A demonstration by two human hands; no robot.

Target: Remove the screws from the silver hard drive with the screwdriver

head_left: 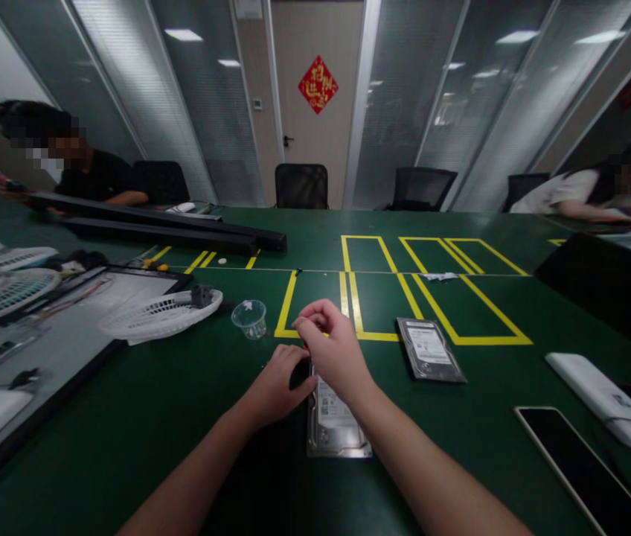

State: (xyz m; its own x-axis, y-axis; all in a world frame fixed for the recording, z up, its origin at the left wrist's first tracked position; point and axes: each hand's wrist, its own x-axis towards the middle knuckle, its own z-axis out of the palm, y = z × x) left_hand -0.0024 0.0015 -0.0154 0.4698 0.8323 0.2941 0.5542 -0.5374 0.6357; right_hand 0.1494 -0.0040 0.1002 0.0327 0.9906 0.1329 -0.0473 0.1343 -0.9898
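A silver hard drive (336, 424) lies flat on the green table (181, 417) right in front of me. My left hand (279, 383) rests on its far left corner with the fingers curled, pressing on the drive. My right hand (331, 344) is above the drive's far end, fingers bunched in a pinch around a thin tool whose red part just shows under the fingers. A second hard drive (430, 349) lies to the right, apart from both hands. A small clear plastic cup (249, 318) stands to the left of my hands.
A white fan grille (159, 314) and other fan parts lie on a grey mat (42, 350) at left. Yellow tape boxes (405, 294) mark the table. A white device (606, 398) and a dark tablet (583, 469) lie at right. Two people sit at the far corners; long black bars (170, 227) lie at back left.
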